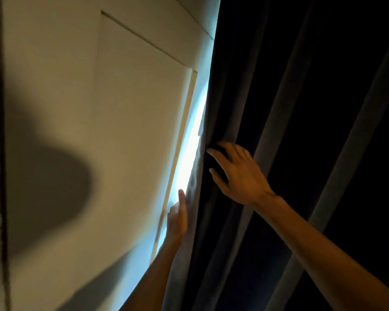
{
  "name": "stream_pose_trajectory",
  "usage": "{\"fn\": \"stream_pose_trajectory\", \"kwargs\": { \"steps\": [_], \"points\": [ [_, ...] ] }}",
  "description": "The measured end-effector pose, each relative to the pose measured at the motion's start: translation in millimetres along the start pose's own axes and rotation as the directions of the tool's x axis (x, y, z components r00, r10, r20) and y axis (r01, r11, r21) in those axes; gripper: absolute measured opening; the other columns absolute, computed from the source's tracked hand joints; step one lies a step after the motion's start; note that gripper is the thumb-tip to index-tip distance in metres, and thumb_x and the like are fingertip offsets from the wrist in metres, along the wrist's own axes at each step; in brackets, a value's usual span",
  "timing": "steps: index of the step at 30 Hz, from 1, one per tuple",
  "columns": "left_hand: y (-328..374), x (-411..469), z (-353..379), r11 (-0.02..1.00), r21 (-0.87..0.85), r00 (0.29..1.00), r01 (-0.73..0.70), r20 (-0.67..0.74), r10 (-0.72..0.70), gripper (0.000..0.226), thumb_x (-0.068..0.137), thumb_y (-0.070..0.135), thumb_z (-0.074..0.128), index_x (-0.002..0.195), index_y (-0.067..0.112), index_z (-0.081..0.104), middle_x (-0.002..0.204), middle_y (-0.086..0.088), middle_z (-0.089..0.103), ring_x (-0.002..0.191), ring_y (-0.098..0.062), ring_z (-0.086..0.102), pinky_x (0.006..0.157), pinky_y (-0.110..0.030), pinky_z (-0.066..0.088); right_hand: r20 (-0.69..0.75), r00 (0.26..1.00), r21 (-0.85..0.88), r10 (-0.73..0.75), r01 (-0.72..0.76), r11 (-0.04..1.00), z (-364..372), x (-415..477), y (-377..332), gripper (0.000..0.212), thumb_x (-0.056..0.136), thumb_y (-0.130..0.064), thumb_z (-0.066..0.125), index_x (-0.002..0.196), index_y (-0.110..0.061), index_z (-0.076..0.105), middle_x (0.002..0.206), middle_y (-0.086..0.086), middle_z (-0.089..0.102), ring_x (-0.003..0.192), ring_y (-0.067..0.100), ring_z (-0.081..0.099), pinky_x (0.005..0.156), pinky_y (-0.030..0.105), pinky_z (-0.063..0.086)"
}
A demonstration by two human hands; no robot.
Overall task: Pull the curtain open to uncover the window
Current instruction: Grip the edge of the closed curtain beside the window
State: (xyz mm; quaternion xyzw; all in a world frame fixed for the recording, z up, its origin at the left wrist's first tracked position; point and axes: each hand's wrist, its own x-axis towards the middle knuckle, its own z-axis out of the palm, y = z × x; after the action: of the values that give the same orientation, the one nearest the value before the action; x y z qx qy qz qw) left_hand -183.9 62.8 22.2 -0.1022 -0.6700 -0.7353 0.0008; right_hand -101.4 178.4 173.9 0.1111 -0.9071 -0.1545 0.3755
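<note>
So the curtain (290, 131) is this dark, heavy pleated thing filling pretty much everything right of the window (189, 153), and only a thin bright sliver of glass shows along the curtain's left edge. The right hand (238, 171) is pressed onto the front of the curtain just in from that edge, fingers spread and curled into a fold, so it looks like it's bunching fabric, though I can't tell how firm the hold is. The left hand (177, 216) sits lower, right at the curtain's edge where it meets the lit strip, thumb pointing up against the glow; its fingers are hidden behind the fabric, so I can't say if it's actually gripping. Left of the curtain there's a pale wall (88, 108) with a big soft shadow (54, 187) on it.
</note>
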Motion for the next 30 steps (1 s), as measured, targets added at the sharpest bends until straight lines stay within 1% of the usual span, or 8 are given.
{"fn": "stream_pose_trajectory", "kwargs": {
  "steps": [4,7,13,15,17,22,26,30],
  "points": [
    [2.9,1.8,7.1,0.976,-0.134,0.969,0.17,0.203,-0.141,0.063,0.088,0.072,0.011,0.104,0.033,0.059,0.117,0.0,0.061,0.093,-0.017,0.061,0.092,-0.039,0.043,0.006,1.0,-0.003,0.015,-0.015,1.0,-2.2,-1.7,4.4,0.05,0.099,-0.041,0.049,0.144,-0.021,0.046,0.144,0.005,0.047,0.132,0.023,0.045,0.112,0.039,0.038],
    [17.0,-7.5,10.3,0.973,-0.14,0.944,0.186,0.299,-0.137,0.059,0.097,0.055,0.007,0.144,0.029,0.033,0.135,0.013,0.034,0.125,-0.018,0.046,0.109,-0.04,0.03,0.021,1.0,-0.037,0.001,-0.001,0.999,-6.7,0.1,5.9,0.052,0.099,-0.044,0.047,0.146,-0.021,0.044,0.147,0.006,0.044,0.132,0.023,0.046,0.111,0.042,0.04],
    [18.0,3.5,10.4,0.948,-0.075,0.876,0.31,0.409,-0.254,0.077,0.089,0.066,0.003,0.147,0.023,0.029,0.148,-0.007,0.04,0.131,-0.025,0.042,0.112,-0.039,0.024,0.011,0.995,-0.122,-0.1,0.1,0.987,-18.7,10.0,2.5,0.057,0.099,-0.049,0.047,0.146,-0.018,0.043,0.15,0.013,0.043,0.137,0.028,0.043,0.113,0.044,0.04],
    [23.1,6.8,9.4,0.944,-0.077,0.863,0.321,0.434,-0.258,0.089,0.081,0.073,0.003,0.143,0.021,0.038,0.139,-0.006,0.049,0.118,-0.022,0.05,0.11,-0.037,0.027,0.046,0.984,-0.212,-0.174,0.18,0.961,-21.6,16.3,1.5,0.061,0.1,-0.052,0.043,0.15,-0.018,0.039,0.155,0.016,0.039,0.145,0.03,0.035,0.12,0.045,0.027],
    [29.6,9.6,7.9,0.935,-0.06,0.845,0.349,0.451,-0.287,0.095,0.074,0.078,0.004,0.143,0.022,0.039,0.145,-0.009,0.046,0.124,-0.023,0.047,0.113,-0.042,0.023,0.116,0.966,-0.286,-0.232,0.257,0.923,-25.4,25.6,-0.4,0.065,0.101,-0.055,0.034,0.155,-0.019,0.031,0.162,0.017,0.029,0.152,0.03,0.021,0.125,0.044,0.011],
    [36.6,4.3,11.4,0.971,-0.102,0.885,0.218,0.439,-0.153,0.078,0.083,0.072,-0.001,0.151,0.035,0.011,0.159,-0.005,0.022,0.143,-0.026,0.026,0.117,-0.048,0.011,0.197,0.952,-0.28,-0.235,0.285,0.917,-24.8,50.0,-11.1,0.066,0.102,-0.056,0.027,0.157,-0.019,0.023,0.162,0.016,0.027,0.154,0.027,0.012,0.126,0.037,-0.005],
    [32.6,-12.4,5.1,0.977,-0.183,0.913,0.113,0.408,-0.029,0.065,0.089,0.066,0.004,0.136,0.04,0.04,0.131,0.008,0.049,0.125,-0.018,0.047,0.112,-0.042,0.025,0.242,0.945,-0.308,-0.221,0.29,0.906,-19.9,48.6,-8.1,0.064,0.1,-0.053,0.031,0.155,-0.02,0.031,0.16,0.019,0.031,0.153,0.031,0.015,0.126,0.042,0.008],
    [25.3,-20.5,-3.9,0.954,-0.298,0.962,-0.016,0.256,0.096,0.048,0.093,0.06,0.022,0.095,0.038,0.065,0.082,0.027,0.072,0.077,0.011,0.063,0.081,-0.018,0.041,0.282,0.936,-0.312,-0.211,0.297,0.902,-14.3,35.8,-3.1,0.062,0.099,-0.055,0.032,0.153,-0.024,0.036,0.162,0.02,0.027,0.154,0.031,0.009,0.127,0.042,0.008]
  ]
}}
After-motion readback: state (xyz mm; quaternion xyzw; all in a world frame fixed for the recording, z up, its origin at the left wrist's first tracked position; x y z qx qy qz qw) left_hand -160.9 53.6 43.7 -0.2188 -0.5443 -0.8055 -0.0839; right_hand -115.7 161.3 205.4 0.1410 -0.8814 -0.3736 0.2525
